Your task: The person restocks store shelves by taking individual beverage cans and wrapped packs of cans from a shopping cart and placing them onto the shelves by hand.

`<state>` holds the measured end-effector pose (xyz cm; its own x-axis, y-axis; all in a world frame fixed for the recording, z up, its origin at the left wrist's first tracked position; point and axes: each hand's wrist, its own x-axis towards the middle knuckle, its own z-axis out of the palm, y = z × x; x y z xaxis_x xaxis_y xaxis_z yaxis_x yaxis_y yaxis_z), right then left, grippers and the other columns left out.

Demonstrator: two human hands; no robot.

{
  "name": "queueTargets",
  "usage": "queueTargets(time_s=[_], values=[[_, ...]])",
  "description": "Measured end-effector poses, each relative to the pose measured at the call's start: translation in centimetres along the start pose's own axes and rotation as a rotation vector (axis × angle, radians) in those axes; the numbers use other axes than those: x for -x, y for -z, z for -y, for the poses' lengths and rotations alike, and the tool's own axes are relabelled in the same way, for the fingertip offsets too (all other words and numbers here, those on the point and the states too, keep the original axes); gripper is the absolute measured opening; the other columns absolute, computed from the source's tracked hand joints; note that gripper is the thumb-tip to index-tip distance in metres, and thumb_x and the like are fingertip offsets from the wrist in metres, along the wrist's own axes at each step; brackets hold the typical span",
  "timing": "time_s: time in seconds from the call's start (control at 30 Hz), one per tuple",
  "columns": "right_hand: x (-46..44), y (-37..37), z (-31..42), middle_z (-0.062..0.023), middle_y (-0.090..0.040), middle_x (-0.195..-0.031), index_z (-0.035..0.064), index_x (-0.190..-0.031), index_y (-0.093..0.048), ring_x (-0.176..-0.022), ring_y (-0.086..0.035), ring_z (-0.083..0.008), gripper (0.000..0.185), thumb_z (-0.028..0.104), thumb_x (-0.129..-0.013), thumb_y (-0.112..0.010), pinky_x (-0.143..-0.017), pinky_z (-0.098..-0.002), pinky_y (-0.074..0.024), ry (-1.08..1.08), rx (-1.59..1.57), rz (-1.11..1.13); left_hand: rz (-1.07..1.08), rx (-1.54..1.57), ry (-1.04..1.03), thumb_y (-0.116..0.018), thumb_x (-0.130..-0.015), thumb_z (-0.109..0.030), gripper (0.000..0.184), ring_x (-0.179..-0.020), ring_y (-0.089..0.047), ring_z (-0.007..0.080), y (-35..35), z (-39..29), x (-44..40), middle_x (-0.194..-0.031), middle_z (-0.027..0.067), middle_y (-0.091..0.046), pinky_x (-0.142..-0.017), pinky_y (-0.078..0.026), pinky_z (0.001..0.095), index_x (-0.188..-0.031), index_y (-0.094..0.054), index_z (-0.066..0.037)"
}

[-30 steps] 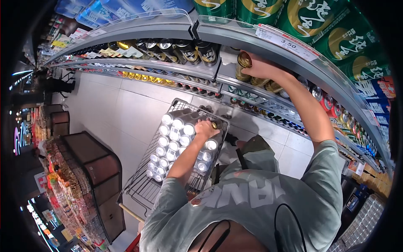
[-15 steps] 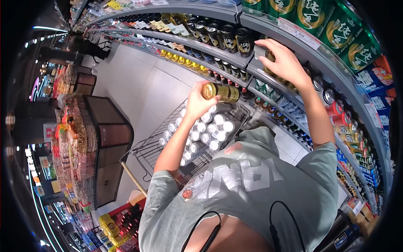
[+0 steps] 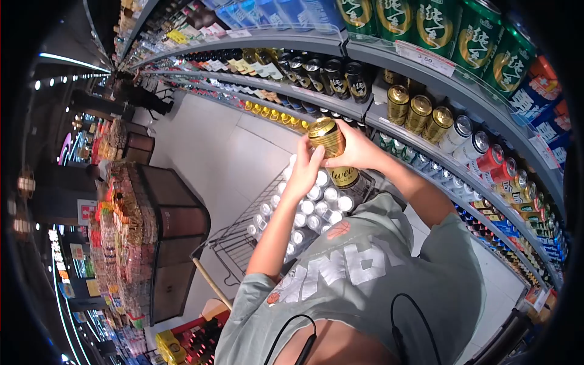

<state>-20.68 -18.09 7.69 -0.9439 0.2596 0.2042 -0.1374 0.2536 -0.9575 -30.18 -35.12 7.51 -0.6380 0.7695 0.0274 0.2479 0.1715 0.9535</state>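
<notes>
A tall gold can (image 3: 327, 139) is held up in front of me, its lid facing me and its lower part showing beneath my fingers. My left hand (image 3: 306, 168) is closed around its near left side. From the right, my right hand (image 3: 359, 148) is closed on the same can, its fingers partly hidden behind it. Below the hands stands a wire shopping cart (image 3: 226, 246). Many white-topped cans (image 3: 307, 207) are packed in it.
To the right, a long shelf holds gold cans (image 3: 420, 114), black cans (image 3: 356, 82), red cans (image 3: 497, 155) and, higher up, large green cans (image 3: 435, 27). A display stand (image 3: 176, 219) piled with packaged goods is on the left. A person in dark clothes (image 3: 143, 97) stands far down the aisle.
My right hand has come down from the shelf to the gold can in my left hand. The can has turned more upright. The view has shifted slightly.
</notes>
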Motion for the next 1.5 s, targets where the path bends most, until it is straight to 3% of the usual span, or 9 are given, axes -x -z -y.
queueTargets(time_s=[0.27, 0.57, 0.7, 0.87, 1.07, 1.27, 1.33, 1.4, 1.5], values=[[-3.5, 4.8, -2.3, -0.0176, -0.068, -0.109, 0.0004, -0.121, -0.051, -0.103, -0.067, -0.026, 0.074, 0.033, -0.066, -0.088, -0.091, -0.0373, -0.0512, -0.114, 0.145, -0.134, 0.026, 0.313, 0.671, -0.056, -0.099, -0.038, 0.048, -0.102, -0.059, 0.0181, -1.3, 10.7, 14.0, -0.122, 0.009, -0.058, -0.087, -0.048, 0.0323, -0.131, -0.046, -0.003], [-8.3, 11.7, -6.3, -0.016, -0.066, -0.11, 0.0009, -0.121, -0.054, -0.105, -0.062, -0.0279, 0.066, 0.02, -0.065, -0.083, -0.093, -0.0349, -0.0473, -0.103, 0.471, -0.077, -0.159, 0.134, 0.646, -0.071, -0.088, -0.018, 0.042, -0.089, -0.059, 0.0142, -1.0, 35.3, 36.3, -0.104, 0.0077, -0.062, -0.082, -0.049, 0.0291, -0.121, -0.053, -0.001], [-9.9, 13.4, -9.6, -0.0235, -0.06, -0.117, 0.0014, -0.136, -0.038, -0.111, -0.059, -0.0358, 0.087, 0.025, -0.064, -0.082, -0.098, -0.0386, -0.0453, -0.366, 0.414, 0.069, -0.148, 0.11, 0.7, -0.07, -0.089, -0.019, 0.038, -0.087, -0.06, 0.0139, 0.2, 30.1, 35.8, -0.098, 0.0083, -0.065, -0.078, -0.05, 0.0287, -0.118, -0.055, -0.001], [-9.3, 14.7, -13.0, -0.0241, -0.05, -0.131, 0.002, -0.137, -0.039, -0.122, -0.05, -0.0374, 0.091, 0.032, -0.064, -0.084, -0.104, -0.0399, -0.0404, -0.285, 0.627, -0.017, -0.328, 0.131, 0.755, -0.064, -0.093, -0.02, 0.025, -0.079, -0.061, 0.0121, 1.4, 27.1, 34.9, -0.09, 0.0065, -0.066, -0.07, -0.05, 0.0275, -0.109, -0.061, -0.001], [-8.0, 13.8, -7.6, -0.02, -0.062, -0.118, 0.0038, -0.123, -0.053, -0.112, -0.058, -0.0361, 0.081, 0.039, -0.058, -0.087, -0.095, -0.0426, -0.0465, -0.175, 1.168, -0.074, -0.33, 0.143, 0.885, -0.062, -0.094, -0.016, 0.02, -0.08, -0.06, 0.0116, 1.0, 28.5, 37.8, -0.091, 0.0049, -0.066, -0.071, -0.049, 0.0266, -0.106, -0.06, 0.0], [-8.1, 13.4, -8.6, -0.0237, -0.064, -0.113, 0.0015, -0.118, -0.053, -0.109, -0.06, -0.0377, 0.077, 0.039, -0.059, -0.086, -0.091, -0.0435, -0.0492, -0.197, 1.165, -0.028, -0.427, 0.052, 0.789, -0.06, -0.095, -0.012, 0.015, -0.087, -0.059, 0.0123, 3.8, 27.1, 40.7, -0.093, 0.0049, -0.065, -0.079, -0.047, 0.0261, -0.104, -0.063, -0.001], [-8.0, 13.7, -11.3, -0.0241, -0.064, -0.111, 0.0015, -0.116, -0.053, -0.109, -0.06, -0.0393, 0.074, 0.04, -0.061, -0.084, -0.092, -0.0429, -0.0491, -0.135, 1.158, -0.095, -0.55, -0.025, 0.988, -0.059, -0.095, -0.012, 0.015, -0.087, -0.058, 0.0118, 4.6, 21.7, 39.0, -0.093, 0.0045, -0.065, -0.08, -0.047, 0.0267, -0.103, -0.063, -0.001], [-8.5, 14.3, -12.1, -0.0287, -0.056, -0.126, -0.0012, -0.138, -0.041, -0.118, -0.057, -0.0353, 0.094, 0.041, -0.065, -0.083, -0.097, -0.0377, -0.0463, -0.253, 1.048, 0.061, -0.665, -0.059, 0.905, -0.057, -0.096, -0.012, 0.015, -0.087, -0.058, 0.0112, 6.4, 23.0, 41.6, -0.093, 0.004, -0.064, -0.08, -0.047, 0.0269, -0.103, -0.063, 0.0], [-8.7, 15.3, -15.2, -0.0223, -0.061, -0.104, -0.0024, -0.121, -0.048, -0.099, -0.061, -0.0348, 0.064, 0.035, -0.076, -0.076, -0.089, -0.037, -0.0473, -0.079, 0.902, 0.092, -0.841, -0.205, 0.899, -0.056, -0.092, -0.009, 0.015, -0.088, -0.059, 0.0137, 8.8, 21.8, 44.0, -0.094, 0.0055, -0.064, -0.081, -0.047, 0.0278, -0.102, -0.062, 0.0]])
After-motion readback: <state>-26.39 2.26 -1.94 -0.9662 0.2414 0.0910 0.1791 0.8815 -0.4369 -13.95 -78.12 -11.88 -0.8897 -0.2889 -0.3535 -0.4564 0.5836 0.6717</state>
